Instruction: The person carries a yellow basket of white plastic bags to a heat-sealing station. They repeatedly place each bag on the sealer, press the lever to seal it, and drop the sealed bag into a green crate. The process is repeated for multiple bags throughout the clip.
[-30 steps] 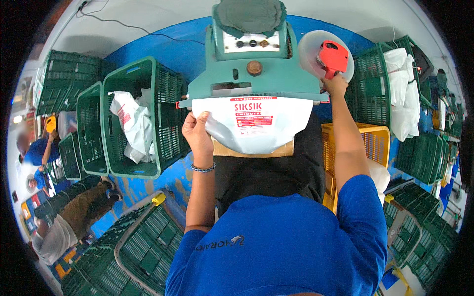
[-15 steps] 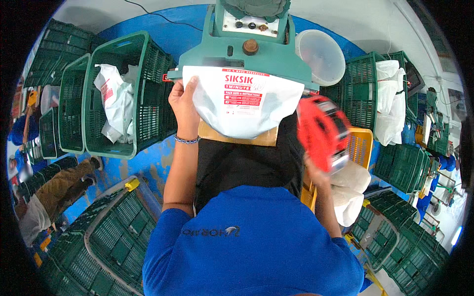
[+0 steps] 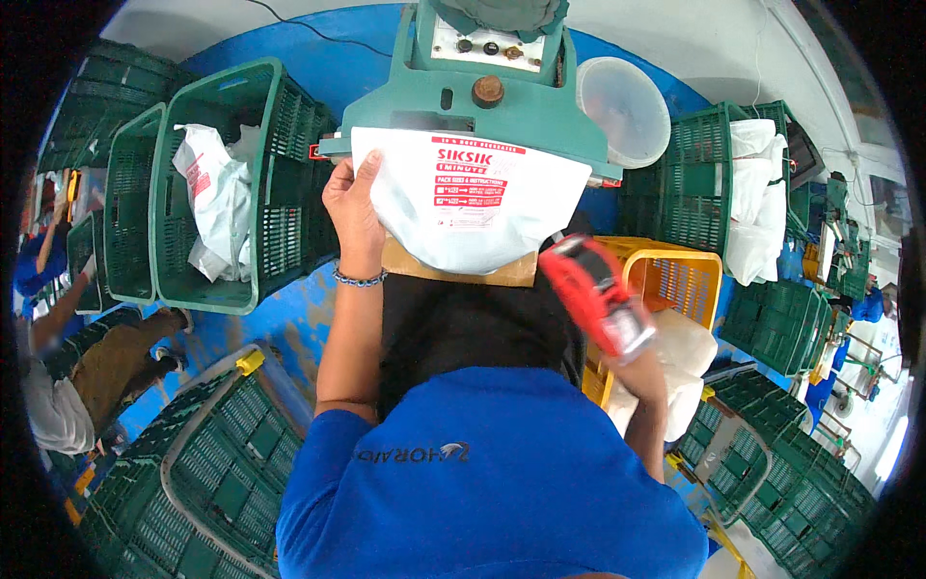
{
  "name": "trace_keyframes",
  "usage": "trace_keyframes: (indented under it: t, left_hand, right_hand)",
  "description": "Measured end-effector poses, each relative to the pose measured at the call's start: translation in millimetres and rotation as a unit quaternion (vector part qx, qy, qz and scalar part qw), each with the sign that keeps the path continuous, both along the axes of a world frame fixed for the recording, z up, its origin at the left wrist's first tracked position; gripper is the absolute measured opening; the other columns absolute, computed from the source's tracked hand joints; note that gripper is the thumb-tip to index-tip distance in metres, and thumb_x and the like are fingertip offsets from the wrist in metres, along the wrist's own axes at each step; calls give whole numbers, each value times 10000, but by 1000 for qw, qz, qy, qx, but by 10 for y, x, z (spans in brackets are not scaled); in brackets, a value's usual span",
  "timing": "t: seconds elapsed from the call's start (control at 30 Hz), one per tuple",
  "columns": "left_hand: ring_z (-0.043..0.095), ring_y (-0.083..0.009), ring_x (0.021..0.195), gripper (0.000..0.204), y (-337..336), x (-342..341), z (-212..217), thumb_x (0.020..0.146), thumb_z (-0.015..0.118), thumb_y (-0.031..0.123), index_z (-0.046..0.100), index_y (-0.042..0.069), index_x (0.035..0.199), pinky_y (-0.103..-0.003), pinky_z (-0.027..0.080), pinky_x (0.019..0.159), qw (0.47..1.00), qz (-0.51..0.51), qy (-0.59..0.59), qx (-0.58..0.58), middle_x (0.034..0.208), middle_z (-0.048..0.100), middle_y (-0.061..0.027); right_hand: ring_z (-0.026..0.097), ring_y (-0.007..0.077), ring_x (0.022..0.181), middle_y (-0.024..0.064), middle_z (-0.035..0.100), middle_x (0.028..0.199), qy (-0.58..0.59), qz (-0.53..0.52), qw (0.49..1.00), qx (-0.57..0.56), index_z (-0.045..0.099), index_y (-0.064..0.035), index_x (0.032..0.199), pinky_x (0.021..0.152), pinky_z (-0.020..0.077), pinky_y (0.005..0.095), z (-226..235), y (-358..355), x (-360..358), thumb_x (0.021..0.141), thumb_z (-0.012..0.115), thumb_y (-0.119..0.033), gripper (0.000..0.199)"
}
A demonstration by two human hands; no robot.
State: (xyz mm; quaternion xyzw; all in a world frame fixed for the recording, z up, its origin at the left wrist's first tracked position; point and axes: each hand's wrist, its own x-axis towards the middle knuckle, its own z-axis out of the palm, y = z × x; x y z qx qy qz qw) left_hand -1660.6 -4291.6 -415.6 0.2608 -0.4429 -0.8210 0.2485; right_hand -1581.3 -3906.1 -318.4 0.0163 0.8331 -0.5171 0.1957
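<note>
The fingers and thumb of the left hand (image 3: 353,210) pinch the white bag (image 3: 463,217) near its upper left corner, which probably keeps the rounded pouch from slipping: its top edge lies along the front of the green machine (image 3: 550,130) just beyond those fingers, and its belly hangs toward the person, over a brown board (image 3: 511,274) that seems to bear some weight. The right hand (image 3: 639,372) grips a red label gun (image 3: 593,289), nose toward the bag's lower right side; blur hides how each finger sits, so I cannot tell that. The bag thus lies between both sets of fingers, its printed face open to view. Left of the left fingers, a green crate (image 3: 289,193) contains another white bag (image 3: 214,198), its high sides likely stopping spills; a yellow basket (image 3: 675,285) stands near the right fingers.
</note>
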Motion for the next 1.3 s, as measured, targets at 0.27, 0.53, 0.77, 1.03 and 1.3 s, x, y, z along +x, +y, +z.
trace_keyframes:
  t: [0.27,0.53,0.77,1.03,1.3]
  left_hand:
    - [559,-60,669,74,6,64,-2,817,686,57,625,14,811,-209,453,614,997,-1,-73,7,777,637,-10]
    - [524,-42,655,121,-40,122,157,829,694,99,605,34,780,-197,417,607,994,-41,-95,43,767,629,3]
    - [567,-60,694,83,-24,96,209,854,657,106,613,49,811,-214,446,663,989,-37,-90,110,806,648,-9]
    - [569,-78,823,105,-117,265,115,890,617,143,612,40,866,-231,437,775,989,-87,-20,114,887,645,-13]
    - [503,-195,1112,740,42,777,-195,668,840,263,457,-39,1225,-330,379,982,963,-240,-115,-41,1182,552,-96]
  right_hand:
    - [571,194,918,113,594,1046,27,-184,977,99,569,-5,1078,799,451,314,-1091,592,-2022,731,701,-189,414]
    - [503,368,1138,226,549,1197,45,-94,841,531,480,23,1221,946,399,445,-2494,339,-3464,609,691,-593,894]
    - [551,271,1011,155,500,1254,293,-294,909,-38,378,-18,1328,821,466,392,-1699,63,-2397,844,569,-512,718]
    - [530,203,1087,91,537,1178,13,-83,957,-277,384,-7,1290,918,444,320,-1293,-1003,-586,776,749,-246,674]
    - [525,197,1095,107,550,1184,-75,11,972,-222,435,32,1246,953,421,342,-1308,-1242,-455,719,792,-103,651]
